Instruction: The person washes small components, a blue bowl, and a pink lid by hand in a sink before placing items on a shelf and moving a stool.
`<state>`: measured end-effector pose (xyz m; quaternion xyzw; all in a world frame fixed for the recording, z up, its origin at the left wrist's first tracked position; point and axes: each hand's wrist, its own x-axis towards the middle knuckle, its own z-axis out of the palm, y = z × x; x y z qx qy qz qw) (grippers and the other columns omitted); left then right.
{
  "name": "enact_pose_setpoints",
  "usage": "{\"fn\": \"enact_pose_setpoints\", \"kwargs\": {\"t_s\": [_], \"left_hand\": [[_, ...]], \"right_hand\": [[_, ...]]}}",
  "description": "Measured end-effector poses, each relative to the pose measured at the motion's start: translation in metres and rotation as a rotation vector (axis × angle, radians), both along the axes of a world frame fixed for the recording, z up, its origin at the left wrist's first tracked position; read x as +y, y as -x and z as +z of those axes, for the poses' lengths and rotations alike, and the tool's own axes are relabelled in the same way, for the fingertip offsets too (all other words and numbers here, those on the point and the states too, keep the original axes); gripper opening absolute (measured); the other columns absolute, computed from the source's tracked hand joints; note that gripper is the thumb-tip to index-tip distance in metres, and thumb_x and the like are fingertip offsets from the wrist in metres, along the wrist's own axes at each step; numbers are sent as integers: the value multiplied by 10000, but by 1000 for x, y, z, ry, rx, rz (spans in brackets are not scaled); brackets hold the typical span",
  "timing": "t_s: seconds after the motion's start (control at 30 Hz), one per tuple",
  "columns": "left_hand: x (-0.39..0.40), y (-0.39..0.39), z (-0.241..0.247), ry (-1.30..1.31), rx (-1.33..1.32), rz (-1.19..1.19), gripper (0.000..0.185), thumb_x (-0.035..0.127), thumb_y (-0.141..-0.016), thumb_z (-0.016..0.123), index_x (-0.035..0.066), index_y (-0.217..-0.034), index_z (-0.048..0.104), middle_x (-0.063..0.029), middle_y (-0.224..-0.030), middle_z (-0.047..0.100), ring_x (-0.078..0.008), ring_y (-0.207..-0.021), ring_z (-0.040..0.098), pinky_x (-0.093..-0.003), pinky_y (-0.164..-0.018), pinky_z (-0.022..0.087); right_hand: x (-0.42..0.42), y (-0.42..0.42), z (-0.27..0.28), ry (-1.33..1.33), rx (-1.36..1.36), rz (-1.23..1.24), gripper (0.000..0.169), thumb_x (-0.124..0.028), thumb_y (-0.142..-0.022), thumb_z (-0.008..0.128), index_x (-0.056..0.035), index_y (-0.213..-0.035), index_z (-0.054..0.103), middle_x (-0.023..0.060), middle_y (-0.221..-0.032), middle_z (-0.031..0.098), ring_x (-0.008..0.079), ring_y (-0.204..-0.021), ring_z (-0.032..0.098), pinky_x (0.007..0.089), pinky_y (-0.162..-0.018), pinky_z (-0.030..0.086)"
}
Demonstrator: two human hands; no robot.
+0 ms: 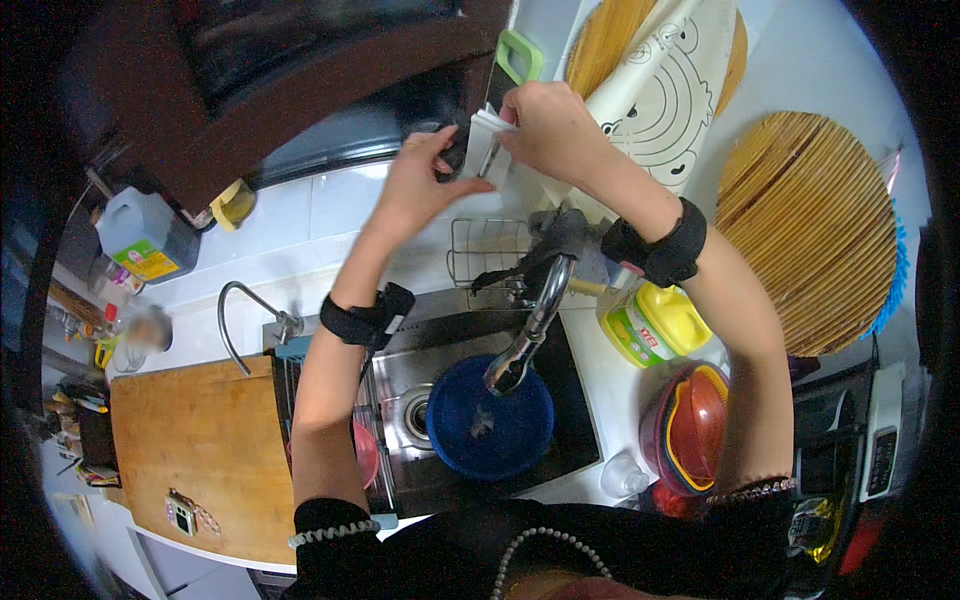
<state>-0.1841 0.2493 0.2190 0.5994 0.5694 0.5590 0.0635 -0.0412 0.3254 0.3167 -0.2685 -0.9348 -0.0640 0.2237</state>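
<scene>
Both hands reach up to the wall behind the sink, around a narrow white object (pixel 484 146), seemingly plastic, with a dark slit along its side. My right hand (pixel 559 131) pinches its upper right part between thumb and fingers. On the other side, my left hand (pixel 420 180) has its thumb stretched to the object's lower end. Its fingers curl by a dark item (pixel 453 150) whose kind is unclear; whether they grip it is hidden. Below, a chrome faucet (pixel 544 307) points into a blue basin (pixel 487 420) in the steel sink (pixel 397 375). A dark cloth (pixel 559 232) drapes over the faucet.
A wire rack (pixel 487 251) hangs behind the sink. To the right stand a yellow detergent jug (pixel 656 322), nested colanders (pixel 697 427) and a round slatted mat (pixel 810 232). A wooden board (pixel 199 450) and a slim curved tap (pixel 232 322) are at left.
</scene>
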Motion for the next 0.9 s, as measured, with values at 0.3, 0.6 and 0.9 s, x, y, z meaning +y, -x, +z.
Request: {"fn": "enact_pose_setpoints", "kwargs": {"t_s": [0.3, 0.6, 0.9], "left_hand": [[-10, 0, 14, 47, 103, -64, 384, 136, -657, 722, 69, -1017, 606, -110, -847, 586, -234, -683, 512, -319, -688, 451], [20, 28, 48, -147, 353, 208, 177, 89, -697, 665, 35, -863, 638, -158, -821, 601, -323, -762, 582, -367, -692, 460], [83, 44, 60, -122, 564, 355, 168, 128, -726, 632, 61, -881, 623, -134, -842, 592, -319, -824, 564, -397, -721, 458]], "right_hand": [[-10, 3, -25, 74, -39, 70, 130, -133, -659, 679, -22, -708, 634, 158, -648, 597, 306, -672, 604, 365, -614, 478], [-23, -21, -3, 49, 346, 214, 74, -82, -710, 593, -14, -699, 565, 170, -708, 592, 353, -703, 590, 404, -638, 481], [-106, -125, -5, 521, 278, -17, 119, -107, -815, 568, -1, -860, 600, 135, -679, 587, 215, -553, 559, 292, -519, 445]]}}
